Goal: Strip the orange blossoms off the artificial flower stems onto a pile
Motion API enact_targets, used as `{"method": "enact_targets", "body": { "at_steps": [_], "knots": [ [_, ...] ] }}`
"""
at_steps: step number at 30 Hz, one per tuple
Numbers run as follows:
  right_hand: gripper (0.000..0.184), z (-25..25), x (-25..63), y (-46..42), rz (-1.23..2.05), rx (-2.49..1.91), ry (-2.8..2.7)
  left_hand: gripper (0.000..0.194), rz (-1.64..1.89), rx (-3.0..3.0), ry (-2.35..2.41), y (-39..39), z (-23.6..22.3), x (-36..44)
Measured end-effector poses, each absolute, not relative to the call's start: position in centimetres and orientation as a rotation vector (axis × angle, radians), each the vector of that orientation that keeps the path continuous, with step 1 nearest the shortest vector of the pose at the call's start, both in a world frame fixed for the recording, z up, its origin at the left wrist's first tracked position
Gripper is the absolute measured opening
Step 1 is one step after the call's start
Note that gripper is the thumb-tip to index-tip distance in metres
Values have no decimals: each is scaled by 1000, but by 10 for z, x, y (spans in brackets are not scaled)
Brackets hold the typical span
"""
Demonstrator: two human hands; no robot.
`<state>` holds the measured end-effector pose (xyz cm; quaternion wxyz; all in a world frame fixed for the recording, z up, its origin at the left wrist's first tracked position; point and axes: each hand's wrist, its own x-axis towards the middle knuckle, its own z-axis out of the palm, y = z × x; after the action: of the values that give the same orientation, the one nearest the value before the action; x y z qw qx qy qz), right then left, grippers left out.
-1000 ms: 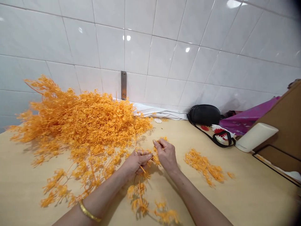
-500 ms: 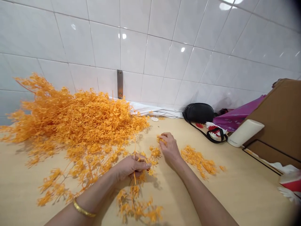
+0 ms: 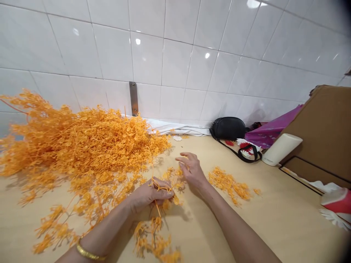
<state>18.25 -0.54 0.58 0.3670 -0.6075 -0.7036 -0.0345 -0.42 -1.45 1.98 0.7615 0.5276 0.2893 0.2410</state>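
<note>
My left hand [image 3: 152, 193], with a gold bangle at the wrist, is closed on the thin stem of an orange artificial flower sprig [image 3: 156, 241]. Parts of the sprig stick out above and below the fist, and the palm side is hidden. To the right of it, my right hand [image 3: 192, 168] is raised over the table with its fingers apart, beside the sprig's blossoms [image 3: 171, 175]. Right of that forearm lies a small heap of loose orange flower pieces [image 3: 229, 184]. A large tangled pile of orange artificial sprigs [image 3: 90, 142] covers the left side.
Against the tiled wall lie a white cloth [image 3: 178, 128] and a black bag [image 3: 229, 128] with its strap. To the right are a cream cylinder [image 3: 282, 149], purple material [image 3: 271, 129], a brown cardboard box [image 3: 323, 128] and a black wire frame [image 3: 301, 179].
My right hand's fingers have spread from a pinch near orange blossoms. My left hand still grips the stem. The whole view has shifted slightly.
</note>
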Motion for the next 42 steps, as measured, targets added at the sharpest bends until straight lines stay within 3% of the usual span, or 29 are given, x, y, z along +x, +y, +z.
{"method": "enact_targets", "body": {
  "at_steps": [4,7,15,23,34,42],
  "knots": [
    [17,10,163,-13,95,-1394,-2216,22,367,1283,541,-16,18,-10],
    [15,4,166,-11,51,-1490,-2237,21,344,1394,526,-14,19,-10],
    [27,-3,198,-6,-245,-1802,-1900,14,924,1386,733,-6,4,4],
    [27,-1,192,-10,-318,-1781,-1767,14,1179,1559,864,-3,1,2],
    [25,-9,209,1,-263,-1761,-1680,24,1082,840,841,5,7,-1],
    [27,22,163,-18,226,-1286,-1702,23,1041,816,813,4,11,-1]
  ]
}}
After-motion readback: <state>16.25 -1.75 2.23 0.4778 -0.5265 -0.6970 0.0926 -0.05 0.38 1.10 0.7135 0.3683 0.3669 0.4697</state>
